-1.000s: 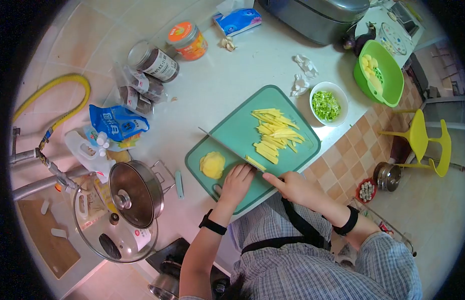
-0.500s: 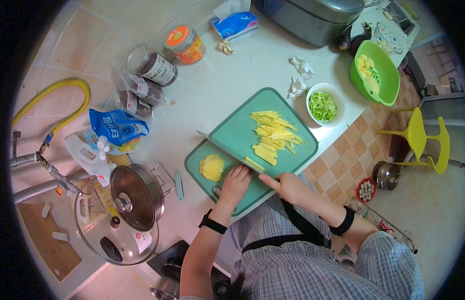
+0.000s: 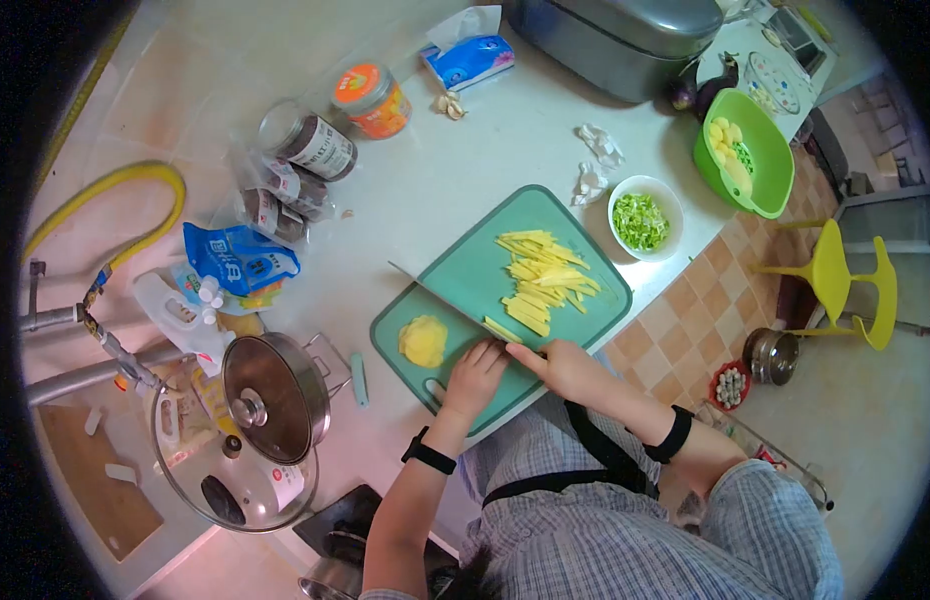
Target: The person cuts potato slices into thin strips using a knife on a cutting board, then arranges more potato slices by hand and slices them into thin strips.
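My right hand (image 3: 568, 371) is wrapped round the handle of a kitchen knife (image 3: 437, 294). Its long blade slants across the green cutting board (image 3: 472, 250), tip toward the upper left. Against the blade's left side, my left hand (image 3: 473, 378) presses down with bent fingers held together; whatever lies under them is hidden. A few freshly cut yellow strips (image 3: 499, 329), looking like potato, lie along the blade's right side. More potato strips (image 3: 545, 278) are spread over the board's right half. On the left half sits a stack of potato slices (image 3: 423, 341).
Beyond the board stand a white bowl of chopped greens (image 3: 642, 220) and a green basket (image 3: 788, 190) with peeled potatoes. Jars (image 3: 373, 102), a blue bag (image 3: 240, 258) and a lidded pot (image 3: 275, 395) line the left. A small peeler-like tool (image 3: 359, 380) lies beside the board.
The whole view has shifted slightly. Both hands and the knife stay in almost the same place on the board, with the blade moved very little.
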### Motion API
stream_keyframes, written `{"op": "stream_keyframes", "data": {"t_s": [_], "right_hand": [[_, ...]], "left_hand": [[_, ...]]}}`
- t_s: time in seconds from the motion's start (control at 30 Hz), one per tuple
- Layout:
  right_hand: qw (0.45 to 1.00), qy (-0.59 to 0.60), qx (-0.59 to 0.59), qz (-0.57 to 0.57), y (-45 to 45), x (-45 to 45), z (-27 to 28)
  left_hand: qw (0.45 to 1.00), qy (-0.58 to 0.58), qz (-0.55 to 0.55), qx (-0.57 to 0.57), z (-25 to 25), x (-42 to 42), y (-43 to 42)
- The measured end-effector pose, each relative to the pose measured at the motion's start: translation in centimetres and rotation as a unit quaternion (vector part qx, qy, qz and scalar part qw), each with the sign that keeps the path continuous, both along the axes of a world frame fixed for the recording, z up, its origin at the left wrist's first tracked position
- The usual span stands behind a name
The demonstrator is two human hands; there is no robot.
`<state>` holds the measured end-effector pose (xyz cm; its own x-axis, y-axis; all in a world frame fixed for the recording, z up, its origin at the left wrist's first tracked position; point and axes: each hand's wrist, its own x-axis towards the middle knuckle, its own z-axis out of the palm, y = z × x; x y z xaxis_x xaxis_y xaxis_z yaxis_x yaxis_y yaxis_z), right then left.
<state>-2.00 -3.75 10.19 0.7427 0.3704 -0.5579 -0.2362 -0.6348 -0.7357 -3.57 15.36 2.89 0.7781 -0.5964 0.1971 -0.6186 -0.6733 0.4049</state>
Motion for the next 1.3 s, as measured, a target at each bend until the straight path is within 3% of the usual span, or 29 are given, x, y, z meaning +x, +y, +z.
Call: {"op": "stream_keyframes", "data": {"t_s": [0.23, 0.47, 0.53, 0.57, 0.63, 0.77, 0.87, 1.03, 1.3], "right_hand": [[0.987, 0.103, -0.031, -0.118, -1.7, 0.1, 1.5], [0.991, 0.100, -0.040, -0.085, -2.2, -0.3, 0.8], [0.991, 0.085, -0.025, -0.095, -2.2, -0.6, 0.6], [0.992, 0.084, -0.025, -0.087, -2.2, -0.6, 0.8], [0.983, 0.125, -0.012, -0.132, -2.1, -0.7, 1.6], [0.979, 0.133, 0.056, -0.145, -2.6, -1.1, 1.2], [0.982, 0.134, 0.013, -0.132, -3.0, -1.4, 1.5], [0.967, 0.162, 0.084, -0.177, -3.7, -2.1, 2.1], [0.962, 0.163, 0.103, -0.193, -5.6, -2.2, 2.7]], "left_hand": [[0.999, -0.012, 0.034, -0.021, 0.7, -0.7, -0.3], [0.994, -0.003, 0.097, -0.043, 1.9, -1.6, -1.1], [0.970, 0.043, 0.223, -0.086, 2.5, -2.2, -1.4], [0.968, 0.041, 0.230, -0.085, 2.5, -2.3, -1.7], [0.898, 0.191, 0.357, -0.170, 2.4, -2.2, -2.4], [0.867, 0.218, 0.391, -0.218, 1.6, -1.4, -3.6], [0.876, 0.259, 0.383, -0.136, 2.0, -0.6, -4.1], [0.867, 0.278, 0.407, -0.074, 2.8, 0.3, -4.9], [0.863, 0.209, 0.435, -0.152, 1.1, 1.4, -6.1]]}}
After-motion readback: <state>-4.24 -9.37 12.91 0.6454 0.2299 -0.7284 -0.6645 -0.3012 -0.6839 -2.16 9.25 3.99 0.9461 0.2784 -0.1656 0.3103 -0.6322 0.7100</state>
